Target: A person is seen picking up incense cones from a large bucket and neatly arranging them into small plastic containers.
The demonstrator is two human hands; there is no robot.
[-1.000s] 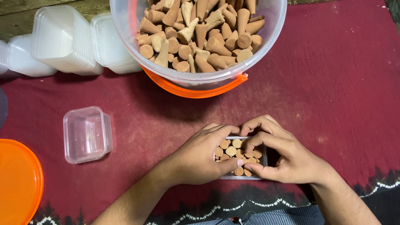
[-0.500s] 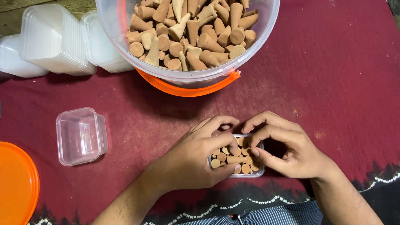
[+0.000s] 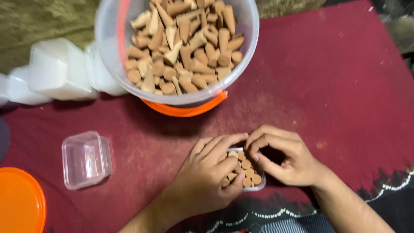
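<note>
Small clear plastic box point(image 3: 254, 183), rectangular, packed with tan cones standing upright, round bases showing; sits on maroon cloth point(image 3: 336, 86) near lower edge of view, between both hands. Left hand point(image 3: 207, 181) covers box's left side, fingers curled over cones, thumb against box's near edge. Right hand point(image 3: 286, 157) at box's right end, fingertips pressed together at top corner, meeting left fingertips. Large clear bucket point(image 3: 112, 56) of loose cones beyond. Empty clear box point(image 3: 86, 159) to left; orange lid point(image 3: 19, 203) at corner; white container stacks point(image 3: 56, 71) behind.
</note>
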